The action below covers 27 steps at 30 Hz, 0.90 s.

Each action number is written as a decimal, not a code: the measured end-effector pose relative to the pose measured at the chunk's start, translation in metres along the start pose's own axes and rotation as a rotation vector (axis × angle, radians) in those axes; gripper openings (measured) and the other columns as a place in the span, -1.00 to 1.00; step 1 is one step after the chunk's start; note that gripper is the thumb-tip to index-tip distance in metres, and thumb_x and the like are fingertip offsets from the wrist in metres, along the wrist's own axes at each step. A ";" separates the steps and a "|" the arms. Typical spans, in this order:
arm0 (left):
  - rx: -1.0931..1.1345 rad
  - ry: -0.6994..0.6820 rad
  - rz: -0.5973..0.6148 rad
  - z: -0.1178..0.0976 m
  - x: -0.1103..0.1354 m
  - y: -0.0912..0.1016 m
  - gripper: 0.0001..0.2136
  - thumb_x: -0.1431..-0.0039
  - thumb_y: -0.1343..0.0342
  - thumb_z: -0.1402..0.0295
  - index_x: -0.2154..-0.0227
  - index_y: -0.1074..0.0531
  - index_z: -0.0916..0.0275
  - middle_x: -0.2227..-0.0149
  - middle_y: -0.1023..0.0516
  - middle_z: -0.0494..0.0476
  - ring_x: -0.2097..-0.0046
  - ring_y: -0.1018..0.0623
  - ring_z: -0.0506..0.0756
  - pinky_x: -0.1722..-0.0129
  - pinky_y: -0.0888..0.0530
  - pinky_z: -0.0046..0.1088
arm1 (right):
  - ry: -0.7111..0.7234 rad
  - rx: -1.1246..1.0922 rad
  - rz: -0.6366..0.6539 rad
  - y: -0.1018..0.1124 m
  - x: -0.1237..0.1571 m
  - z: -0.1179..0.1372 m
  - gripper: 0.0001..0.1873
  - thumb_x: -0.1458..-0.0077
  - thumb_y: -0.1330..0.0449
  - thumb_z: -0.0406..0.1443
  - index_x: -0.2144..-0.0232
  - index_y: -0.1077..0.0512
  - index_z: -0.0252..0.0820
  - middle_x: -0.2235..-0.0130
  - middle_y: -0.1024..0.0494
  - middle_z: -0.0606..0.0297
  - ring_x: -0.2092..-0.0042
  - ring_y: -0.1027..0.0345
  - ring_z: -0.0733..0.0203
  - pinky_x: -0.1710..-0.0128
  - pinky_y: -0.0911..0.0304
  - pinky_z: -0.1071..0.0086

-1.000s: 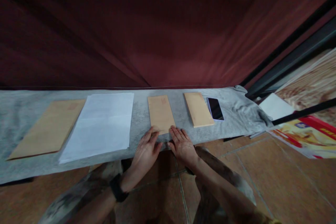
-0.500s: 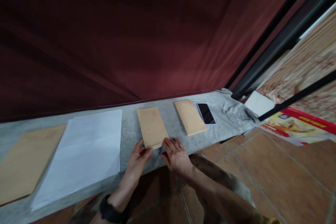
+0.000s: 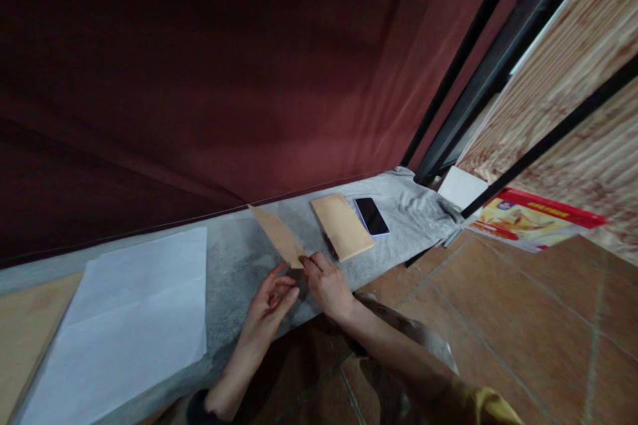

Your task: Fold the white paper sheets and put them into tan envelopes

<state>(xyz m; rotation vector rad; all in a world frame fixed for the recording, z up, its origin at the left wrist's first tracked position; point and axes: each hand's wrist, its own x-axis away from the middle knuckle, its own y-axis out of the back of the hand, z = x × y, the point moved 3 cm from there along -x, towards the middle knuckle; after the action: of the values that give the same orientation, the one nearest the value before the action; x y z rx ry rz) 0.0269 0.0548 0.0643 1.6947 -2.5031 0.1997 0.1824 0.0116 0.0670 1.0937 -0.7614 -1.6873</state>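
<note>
A brown envelope [image 3: 279,236] is tilted up off the grey cloth, so it looks narrow from here. My right hand [image 3: 327,285] pinches its near right corner between thumb and fingers. Just left of that corner, my left hand [image 3: 272,302] has its fingers apart and holds nothing. A small stack of brown envelopes [image 3: 343,226] lies to the right of the held one. Beside that stack is a dark-screened phone [image 3: 372,216]. Large sheets of white paper [image 3: 134,319] lie to the left, with more brown envelopes [image 3: 32,332] at the far left.
The grey cloth [image 3: 234,265] covers a long narrow bench against a dark red curtain [image 3: 224,80]. Black metal bars [image 3: 458,66] rise at the right end. A white box [image 3: 461,187] and a red-and-yellow printed carton [image 3: 535,219] sit beyond, by the tiled floor [image 3: 523,305].
The envelope lay flat with both hands at its near edge; now my right hand has lifted and tilted it. My left hand has come off it. The view has shifted right.
</note>
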 end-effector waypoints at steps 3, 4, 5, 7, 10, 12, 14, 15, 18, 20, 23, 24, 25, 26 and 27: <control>0.037 0.069 0.026 0.005 -0.001 -0.003 -0.39 0.00 -0.32 0.01 -0.08 -0.44 0.20 0.07 -0.61 0.19 0.03 -0.60 0.20 0.14 -0.53 -0.33 | -0.209 -0.373 -0.206 0.012 -0.010 -0.019 -0.71 -0.36 0.02 -0.26 0.16 -0.50 -0.15 0.19 -0.49 0.17 0.18 -0.46 0.14 0.20 -0.47 0.33; 0.053 0.094 0.031 0.008 -0.001 -0.005 -0.38 -0.01 -0.32 -0.02 -0.08 -0.44 0.21 0.06 -0.61 0.21 0.03 -0.61 0.21 0.14 -0.54 -0.31 | -0.268 -0.521 -0.255 0.014 -0.012 -0.024 -0.72 -0.34 -0.01 -0.21 0.24 -0.49 -0.15 0.21 -0.47 0.20 0.23 -0.45 0.16 0.26 -0.48 0.32; 0.067 0.114 0.039 0.011 -0.002 -0.006 -0.37 -0.01 -0.32 -0.03 -0.08 -0.44 0.22 0.06 -0.62 0.23 0.04 -0.62 0.22 0.14 -0.55 -0.29 | -0.315 -0.671 -0.285 0.015 -0.014 -0.028 -0.73 -0.31 -0.05 -0.16 0.29 -0.47 -0.15 0.24 -0.46 0.22 0.27 -0.44 0.17 0.32 -0.48 0.33; 0.101 0.143 0.049 0.016 -0.004 -0.010 -0.33 0.02 -0.35 -0.04 -0.10 -0.43 0.24 0.07 -0.63 0.25 0.09 -0.64 0.21 0.15 -0.56 -0.27 | -0.393 -0.955 -0.282 0.011 -0.016 -0.030 -0.72 -0.22 -0.14 -0.07 0.29 -0.46 -0.14 0.29 -0.47 0.28 0.35 -0.43 0.21 0.40 -0.47 0.34; 0.195 0.177 0.037 0.020 -0.006 -0.015 -0.32 0.11 -0.41 -0.03 -0.03 -0.46 0.26 0.14 -0.66 0.24 0.16 -0.66 0.19 0.16 -0.56 -0.27 | -0.523 -1.236 -0.181 -0.005 -0.013 -0.024 -0.62 -0.04 -0.28 0.02 0.28 -0.46 -0.13 0.39 -0.49 0.36 0.43 -0.39 0.26 0.42 -0.45 0.35; 0.252 0.198 0.027 0.020 -0.006 -0.017 -0.38 0.18 -0.46 0.01 0.09 -0.50 0.27 0.21 -0.67 0.21 0.20 -0.66 0.17 0.18 -0.55 -0.32 | -0.579 -1.330 -0.101 -0.016 -0.009 -0.019 -0.58 0.06 -0.35 0.04 0.31 -0.46 -0.14 0.44 -0.50 0.38 0.47 -0.37 0.28 0.44 -0.43 0.37; 0.270 0.214 0.023 0.020 -0.006 -0.018 -0.46 0.21 -0.48 0.06 0.19 -0.53 0.28 0.25 -0.67 0.20 0.22 -0.65 0.13 0.20 -0.53 -0.38 | -0.594 -1.390 -0.038 -0.025 -0.005 -0.014 -0.56 0.11 -0.37 0.05 0.33 -0.46 -0.15 0.47 -0.50 0.40 0.50 -0.36 0.29 0.46 -0.41 0.38; 0.270 0.220 0.025 0.020 -0.006 -0.019 -0.49 0.20 -0.48 0.08 0.21 -0.54 0.28 0.25 -0.68 0.20 0.22 -0.65 0.12 0.21 -0.52 -0.40 | -0.595 -1.412 -0.016 -0.028 -0.003 -0.012 -0.55 0.12 -0.37 0.05 0.33 -0.46 -0.15 0.49 -0.49 0.41 0.52 -0.36 0.30 0.48 -0.40 0.38; 0.265 0.233 0.024 0.022 -0.007 -0.017 -0.53 0.21 -0.48 0.10 0.25 -0.56 0.27 0.27 -0.68 0.19 0.25 -0.64 0.11 0.24 -0.50 -0.41 | -0.615 -1.419 0.001 -0.032 -0.002 -0.011 -0.53 0.15 -0.39 0.05 0.34 -0.46 -0.15 0.51 -0.47 0.43 0.54 -0.35 0.30 0.50 -0.39 0.38; 0.252 0.240 0.036 0.023 -0.008 -0.014 -0.54 0.21 -0.47 0.11 0.26 -0.56 0.27 0.29 -0.67 0.18 0.29 -0.62 0.09 0.29 -0.47 -0.43 | -0.631 -1.404 -0.012 -0.030 -0.003 -0.013 -0.52 0.17 -0.40 0.05 0.34 -0.46 -0.16 0.51 -0.47 0.43 0.53 -0.36 0.30 0.50 -0.38 0.39; 0.194 0.218 0.054 0.024 -0.012 -0.009 -0.56 0.15 -0.44 0.10 0.25 -0.56 0.28 0.35 -0.65 0.14 0.38 -0.57 0.04 0.38 -0.41 -0.47 | -0.655 -1.397 -0.071 -0.022 -0.007 -0.020 -0.49 0.18 -0.41 0.07 0.30 -0.47 -0.16 0.49 -0.49 0.41 0.49 -0.37 0.28 0.50 -0.38 0.39; 0.165 0.201 0.054 0.023 -0.013 -0.007 -0.56 0.14 -0.43 0.09 0.25 -0.56 0.27 0.37 -0.64 0.12 0.40 -0.55 0.03 0.40 -0.39 -0.47 | -0.667 -1.396 -0.091 -0.019 -0.009 -0.022 -0.48 0.19 -0.41 0.07 0.32 -0.46 -0.16 0.49 -0.49 0.41 0.48 -0.38 0.28 0.50 -0.39 0.39; 0.135 0.181 0.051 0.022 -0.014 -0.005 -0.57 0.14 -0.42 0.07 0.27 -0.55 0.27 0.40 -0.62 0.11 0.42 -0.53 0.03 0.42 -0.37 -0.48 | -0.676 -1.396 -0.102 -0.015 -0.011 -0.025 -0.49 0.21 -0.42 0.08 0.35 -0.46 -0.16 0.49 -0.48 0.41 0.48 -0.38 0.28 0.50 -0.40 0.39; 0.105 0.160 0.046 0.020 -0.015 -0.003 -0.57 0.14 -0.41 0.05 0.29 -0.55 0.27 0.42 -0.61 0.09 0.44 -0.51 0.03 0.42 -0.36 -0.48 | -0.680 -1.395 -0.102 -0.011 -0.012 -0.027 -0.49 0.21 -0.41 0.09 0.39 -0.45 -0.16 0.50 -0.48 0.40 0.47 -0.38 0.28 0.48 -0.41 0.39; 0.078 0.141 0.039 0.018 -0.016 -0.001 -0.57 0.14 -0.40 0.04 0.31 -0.55 0.26 0.43 -0.60 0.08 0.44 -0.50 0.03 0.43 -0.36 -0.48 | -0.678 -1.391 -0.097 -0.008 -0.014 -0.029 -0.49 0.20 -0.41 0.10 0.42 -0.45 -0.17 0.51 -0.48 0.39 0.47 -0.39 0.27 0.47 -0.42 0.38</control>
<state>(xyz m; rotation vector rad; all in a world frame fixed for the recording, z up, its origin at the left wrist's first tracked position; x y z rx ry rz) 0.0333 0.0659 0.0439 1.5993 -2.4562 0.4113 0.2083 0.0270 0.0529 -0.4282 0.2065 -2.0511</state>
